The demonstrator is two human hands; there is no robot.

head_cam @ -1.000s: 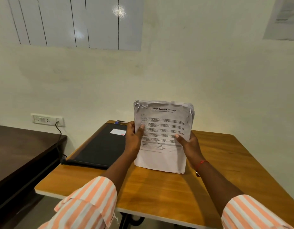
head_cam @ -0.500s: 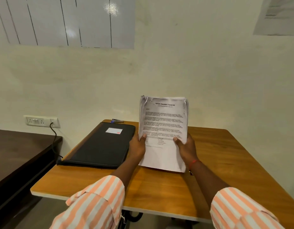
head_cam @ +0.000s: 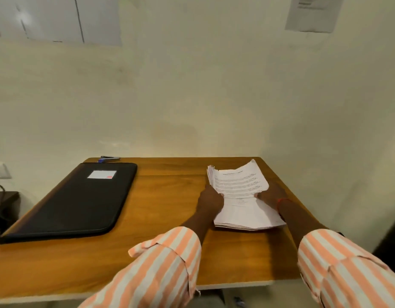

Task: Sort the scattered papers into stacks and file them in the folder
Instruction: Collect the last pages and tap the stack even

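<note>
Lowered onto the table (head_cam: pixel 167 203), the paper stack (head_cam: pixel 241 187) is gripped by left hand (head_cam: pixel 211 200) and right hand (head_cam: pixel 271 194).

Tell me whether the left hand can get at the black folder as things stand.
Likely yes: only bare table lies between the left hand and the folder. It grips the paper stack, though, and must let go first.
</note>
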